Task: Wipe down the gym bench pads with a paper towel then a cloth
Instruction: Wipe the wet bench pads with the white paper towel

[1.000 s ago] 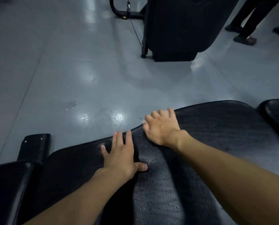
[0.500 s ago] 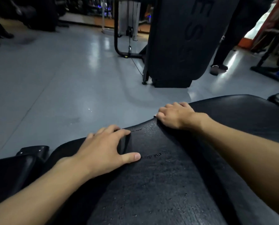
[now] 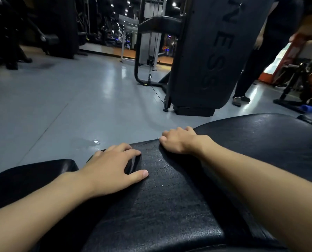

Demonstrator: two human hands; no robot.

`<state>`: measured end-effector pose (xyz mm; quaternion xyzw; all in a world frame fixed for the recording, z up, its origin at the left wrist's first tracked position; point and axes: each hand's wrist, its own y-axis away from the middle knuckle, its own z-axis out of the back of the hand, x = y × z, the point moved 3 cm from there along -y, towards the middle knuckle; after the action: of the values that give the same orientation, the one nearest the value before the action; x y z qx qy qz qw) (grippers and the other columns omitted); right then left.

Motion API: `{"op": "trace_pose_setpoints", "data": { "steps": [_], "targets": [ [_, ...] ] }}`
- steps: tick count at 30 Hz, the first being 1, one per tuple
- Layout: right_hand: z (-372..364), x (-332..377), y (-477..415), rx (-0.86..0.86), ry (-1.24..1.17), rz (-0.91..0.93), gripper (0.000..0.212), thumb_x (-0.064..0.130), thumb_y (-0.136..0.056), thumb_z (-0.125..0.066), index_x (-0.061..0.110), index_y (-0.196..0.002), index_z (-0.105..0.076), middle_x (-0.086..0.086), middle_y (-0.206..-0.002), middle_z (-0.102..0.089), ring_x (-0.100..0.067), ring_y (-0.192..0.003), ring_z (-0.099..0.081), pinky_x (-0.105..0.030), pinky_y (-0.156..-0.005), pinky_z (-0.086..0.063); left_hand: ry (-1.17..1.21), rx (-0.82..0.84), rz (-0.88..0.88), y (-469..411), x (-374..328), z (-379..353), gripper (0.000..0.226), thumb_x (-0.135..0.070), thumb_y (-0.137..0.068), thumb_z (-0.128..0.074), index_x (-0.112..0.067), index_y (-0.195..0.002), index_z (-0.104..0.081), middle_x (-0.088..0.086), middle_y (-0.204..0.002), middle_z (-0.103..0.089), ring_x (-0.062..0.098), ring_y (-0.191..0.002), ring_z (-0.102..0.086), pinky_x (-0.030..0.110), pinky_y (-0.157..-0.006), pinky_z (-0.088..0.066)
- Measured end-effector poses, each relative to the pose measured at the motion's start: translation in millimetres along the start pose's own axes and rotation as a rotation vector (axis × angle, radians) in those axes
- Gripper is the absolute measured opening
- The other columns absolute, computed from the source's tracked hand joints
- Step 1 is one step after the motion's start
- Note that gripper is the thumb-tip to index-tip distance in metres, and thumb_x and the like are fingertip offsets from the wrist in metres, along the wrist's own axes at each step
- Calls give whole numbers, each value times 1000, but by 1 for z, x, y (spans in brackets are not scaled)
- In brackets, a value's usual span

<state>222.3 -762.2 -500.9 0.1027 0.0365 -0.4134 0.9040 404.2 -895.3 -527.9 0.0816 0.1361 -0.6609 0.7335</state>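
A black textured bench pad [image 3: 169,206] fills the lower half of the head view. My left hand [image 3: 111,170] lies palm down on it near the far edge, thumb stretched out and fingers reaching over the rim. To the right of it, my right hand [image 3: 178,140] holds the far edge of the same pad; its fingers curl over the rim and the tips are hidden. Neither a paper towel nor a cloth can be seen.
A second black pad [image 3: 33,171] adjoins on the left and another [image 3: 311,119] at the far right. Beyond the grey floor stands a tall black machine [image 3: 202,70] with a cable. A person [image 3: 260,60] in dark clothes stands to its right. A small wet patch [image 3: 95,141] glints on the floor.
The camera has tilted up, bringing the gym into view. My left hand has turned and slid left on the pad. The right hand's fingers have curled tighter over the edge.
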Motion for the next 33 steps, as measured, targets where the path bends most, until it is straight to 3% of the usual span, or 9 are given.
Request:
{"op": "trace_pose_setpoints", "data": {
  "steps": [6,10,13,18,22,26,28,33],
  "targets": [
    [8,1,-3,43,-43,-69,48,44,-98,-19,25,-119,-58,-7,-140,-55,-24,-127,-50,-47,-106,-24,34,-80,-57,23,19,-7,76,-85,-76,-32,-47,-142,-36,-27,-145,-29,-1,-137,-27,28,-111,-26],
    [0,84,-8,38,-46,67,45,41,-100,-25,21,-128,-53,-7,-145,-51,-25,-133,-46,-49,-106,-25,68,-131,-107,25,26,-10,81,-86,-72,-27,-44,-140,-41,-28,-141,-31,-2,-135,-29,24,-110,-26],
    [-1,97,-10,40,-101,121,43,44,-101,-27,21,-129,-52,-8,-143,-52,-26,-132,-47,-49,-104,-26,92,-144,-128,31,33,-8,79,-84,-73,-30,-44,-139,-42,-30,-138,-31,-6,-132,-28,17,-106,-26],
    [-1,99,-12,23,-79,67,45,44,-101,-25,21,-126,-53,-8,-143,-53,-27,-132,-47,-48,-103,-27,102,-137,-135,48,49,-5,74,-82,-77,-33,-44,-139,-42,-30,-134,-31,-10,-124,-32,19,-104,-34],
    [-8,142,-13,14,-70,175,41,40,-101,-25,21,-126,-51,-8,-143,-51,-29,-133,-44,-55,-107,-24,75,-161,-135,57,55,-3,72,-83,-76,-30,-43,-134,-45,-31,-129,-32,-10,-118,-35,21,-103,-36],
    [-1,128,-14,49,-132,172,40,41,-101,-28,27,-130,-51,-4,-145,-52,-24,-133,-46,-47,-106,-28,61,-151,-123,71,66,-2,74,-83,-75,-26,-45,-136,-43,-30,-131,-32,-11,-120,-32,24,-106,-33],
    [-2,138,-15,50,-118,136,40,41,-100,-27,25,-127,-53,-5,-143,-53,-24,-132,-47,-49,-106,-26,53,-151,-115,80,70,-3,74,-82,-76,-26,-45,-138,-42,-30,-133,-32,-10,-122,-31,23,-106,-30],
    [-6,179,-11,34,-118,267,42,34,-98,-28,26,-133,-50,-3,-145,-49,-25,-134,-44,-50,-107,-26,39,-166,-116,93,76,-2,68,-80,-78,-28,-43,-132,-46,-28,-124,-36,-8,-115,-34,23,-106,-30]
  ]
}}
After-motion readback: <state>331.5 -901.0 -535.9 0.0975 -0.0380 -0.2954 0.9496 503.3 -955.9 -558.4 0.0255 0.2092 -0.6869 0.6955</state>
